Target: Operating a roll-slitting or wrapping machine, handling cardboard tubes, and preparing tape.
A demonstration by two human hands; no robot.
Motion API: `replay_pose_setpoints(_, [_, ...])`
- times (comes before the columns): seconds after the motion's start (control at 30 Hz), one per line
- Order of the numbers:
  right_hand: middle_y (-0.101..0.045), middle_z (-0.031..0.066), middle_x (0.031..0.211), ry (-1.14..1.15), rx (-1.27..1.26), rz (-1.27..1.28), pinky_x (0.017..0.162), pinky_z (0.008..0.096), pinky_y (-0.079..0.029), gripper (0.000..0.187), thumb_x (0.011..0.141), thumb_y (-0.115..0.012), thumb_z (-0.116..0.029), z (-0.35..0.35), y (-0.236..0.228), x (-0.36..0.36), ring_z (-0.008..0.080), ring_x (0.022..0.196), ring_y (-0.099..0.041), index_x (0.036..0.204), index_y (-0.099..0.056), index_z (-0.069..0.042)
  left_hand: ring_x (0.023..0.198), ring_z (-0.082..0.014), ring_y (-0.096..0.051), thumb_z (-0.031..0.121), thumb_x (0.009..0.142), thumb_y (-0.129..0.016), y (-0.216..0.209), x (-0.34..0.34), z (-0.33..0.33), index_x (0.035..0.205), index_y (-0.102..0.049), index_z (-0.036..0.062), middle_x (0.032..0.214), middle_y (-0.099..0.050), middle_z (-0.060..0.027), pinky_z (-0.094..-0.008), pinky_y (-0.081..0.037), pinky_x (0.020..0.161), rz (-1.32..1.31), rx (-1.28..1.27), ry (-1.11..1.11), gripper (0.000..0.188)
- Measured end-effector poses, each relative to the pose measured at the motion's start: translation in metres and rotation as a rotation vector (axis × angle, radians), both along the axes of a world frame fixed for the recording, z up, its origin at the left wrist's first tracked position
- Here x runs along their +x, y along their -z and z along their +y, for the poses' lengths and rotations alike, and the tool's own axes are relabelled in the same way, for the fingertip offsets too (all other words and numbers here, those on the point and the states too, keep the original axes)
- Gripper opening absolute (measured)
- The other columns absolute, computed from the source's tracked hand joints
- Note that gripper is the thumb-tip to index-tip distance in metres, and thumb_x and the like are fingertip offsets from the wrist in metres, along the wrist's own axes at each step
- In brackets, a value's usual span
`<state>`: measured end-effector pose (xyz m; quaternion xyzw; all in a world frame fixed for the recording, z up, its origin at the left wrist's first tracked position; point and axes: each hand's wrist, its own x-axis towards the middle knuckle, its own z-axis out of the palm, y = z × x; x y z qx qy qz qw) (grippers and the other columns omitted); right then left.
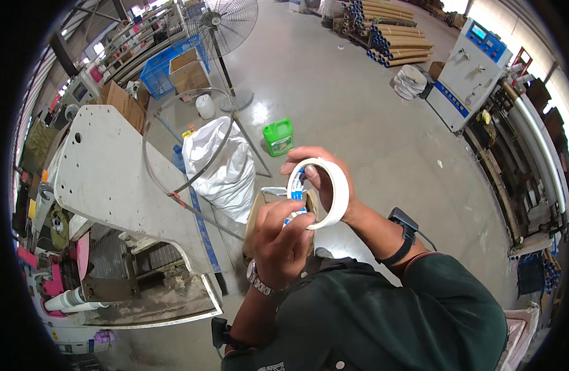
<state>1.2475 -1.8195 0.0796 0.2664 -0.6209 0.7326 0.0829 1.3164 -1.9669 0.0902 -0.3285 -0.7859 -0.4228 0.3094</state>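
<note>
A wide roll of white tape point(340, 193) with a blue printed inner core is held up in front of my body between both hands. My right hand point(324, 167) grips it from the far side, thumb inside the ring and fingers behind. At the near left edge of the roll, my left hand point(283, 232) has its fingers bent and pressed against the tape; what lies under the fingertips is hidden. Below the roll, partly covered by the hands, stands an open cardboard box point(254, 216).
To the left are a white machine panel point(123, 167), a metal hoop stand point(149, 151) and a white woven sack point(219, 164). A green jug point(278, 137) and a standing fan point(217, 25) are ahead. At right stand a control cabinet point(464, 74) and stacked cardboard tubes point(399, 43).
</note>
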Motion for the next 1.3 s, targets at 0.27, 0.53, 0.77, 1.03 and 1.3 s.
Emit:
replay_pose_setpoints(0.27, [-0.06, 0.0134, 0.089, -0.106, -0.025, 0.102, 0.072, 0.028, -0.048, 0.03, 0.094, -0.04, -0.023, 0.014, -0.013, 0.003, 0.0166, 0.081, -0.058, 0.112, -0.046, 0.0, 0.088, -0.0257, -0.053, -0.004, 0.061, -0.066, -0.009, 0.008, 0.022, 0.091, -0.062, 0.0113, 0.1, -0.055, -0.0073, -0.0352, -0.045, 0.072, 0.161, -0.093, -0.14, 0.034])
replay_pose_setpoints(0.53, [-0.061, 0.0126, 0.089, -0.047, 0.026, 0.146, 0.072, 0.0284, -0.048, 0.025, 0.091, -0.044, -0.018, 0.023, -0.018, 0.013, 0.0165, 0.081, -0.059, 0.108, -0.049, 0.0, 0.091, -0.0253, -0.052, -0.003, 0.06, -0.064, -0.005, 0.01, 0.029, 0.088, -0.062, 0.0107, 0.101, -0.056, -0.0067, -0.035, -0.044, 0.076, 0.154, -0.116, -0.139, 0.031])
replay_pose_setpoints(0.77, [-0.062, 0.0122, 0.089, 0.108, 0.219, 0.403, 0.07, 0.0309, -0.048, 0.019, 0.086, -0.054, -0.01, 0.031, -0.023, 0.02, 0.0225, 0.079, -0.06, 0.102, -0.055, -0.001, 0.099, -0.0321, -0.051, -0.006, 0.058, -0.06, 0.001, 0.017, 0.029, 0.091, -0.06, 0.0092, 0.105, -0.055, -0.0095, -0.0393, -0.043, 0.081, 0.067, -0.107, -0.094, 0.036])
replay_pose_setpoints(1.03, [-0.061, 0.012, 0.086, 0.236, 0.412, 0.653, 0.064, 0.0314, -0.048, 0.026, 0.073, -0.065, -0.008, 0.032, -0.028, 0.037, 0.0244, 0.077, -0.059, 0.099, -0.061, -0.004, 0.107, -0.0431, -0.048, 0.033, 0.073, -0.067, -0.009, 0.023, 0.028, 0.1, -0.053, 0.0042, 0.103, -0.056, -0.0172, -0.0542, -0.032, 0.095, -0.018, 0.107, 0.062, 0.042])
replay_pose_setpoints(1.3, [-0.06, 0.0073, 0.082, 0.387, 0.569, 0.807, 0.056, 0.0295, -0.044, 0.024, 0.069, -0.068, -0.011, 0.04, -0.029, 0.042, 0.0219, 0.069, -0.056, 0.093, -0.063, -0.006, 0.1, -0.0309, -0.053, 0.012, 0.069, -0.072, 0.006, 0.039, 0.035, 0.109, -0.045, 0.0004, 0.103, -0.055, -0.0182, -0.039, -0.042, 0.087, -0.089, 0.291, 0.056, 0.05])
